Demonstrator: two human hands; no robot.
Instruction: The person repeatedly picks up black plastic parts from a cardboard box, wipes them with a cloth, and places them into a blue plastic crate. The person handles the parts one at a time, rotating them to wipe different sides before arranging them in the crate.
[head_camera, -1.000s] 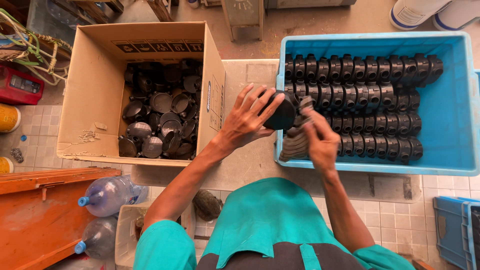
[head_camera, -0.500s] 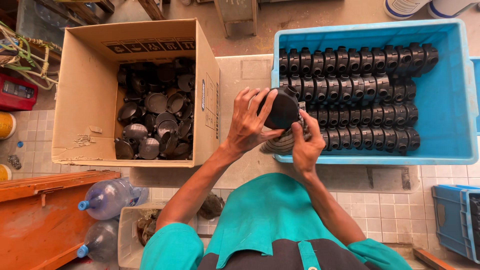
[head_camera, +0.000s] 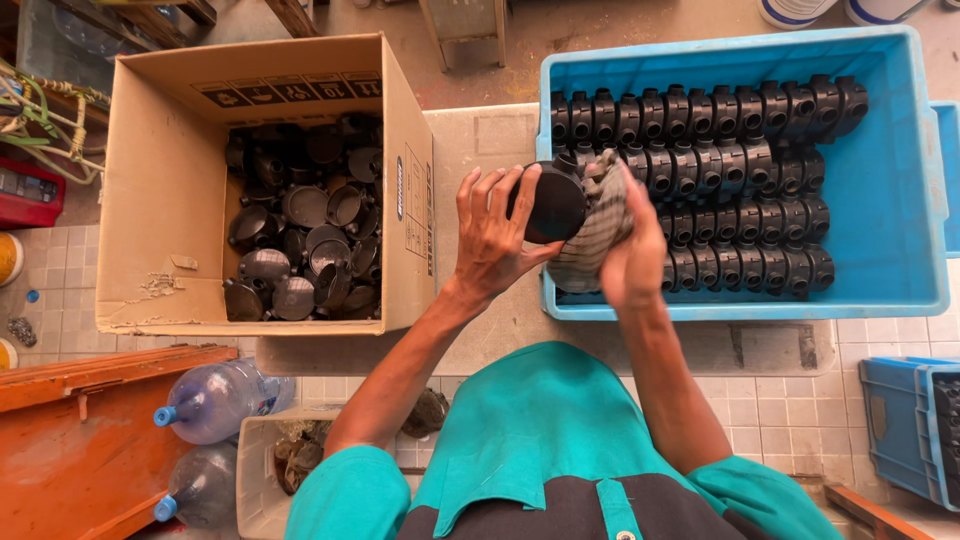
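While left grip clasps black fitting | right grip clutches rag against it

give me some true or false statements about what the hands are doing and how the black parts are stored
1. The left hand holds a round black part. True.
2. The right hand is bare-palmed, with nothing in it. False: it holds a checked cloth against the part.
3. The black parts in the blue crate are lined up in neat rows. True.
4. The cardboard box holds parts stacked in tidy rows. False: they lie jumbled in a loose heap.
5. The cardboard box sits to the right of the blue crate. False: it is on the left.
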